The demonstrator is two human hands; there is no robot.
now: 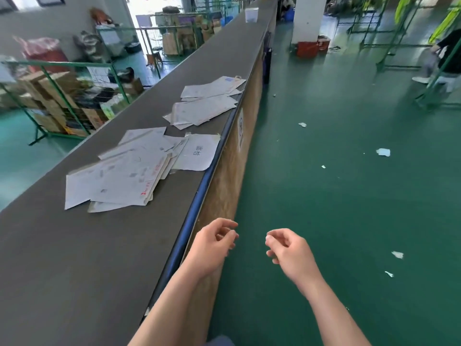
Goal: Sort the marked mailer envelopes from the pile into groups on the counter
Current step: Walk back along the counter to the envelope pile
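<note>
Both hands hang over the green floor [349, 196] beside the desk [74, 258], the left hand [212, 245] and right hand [289, 250] with fingers loosely curled and holding nothing. The mailer envelopes [119, 181] lie on the desk in three loose heaps, well apart from the fingers, the nearest heap ahead and to the left.

Green floor [349, 171], seemingly littered.
</note>
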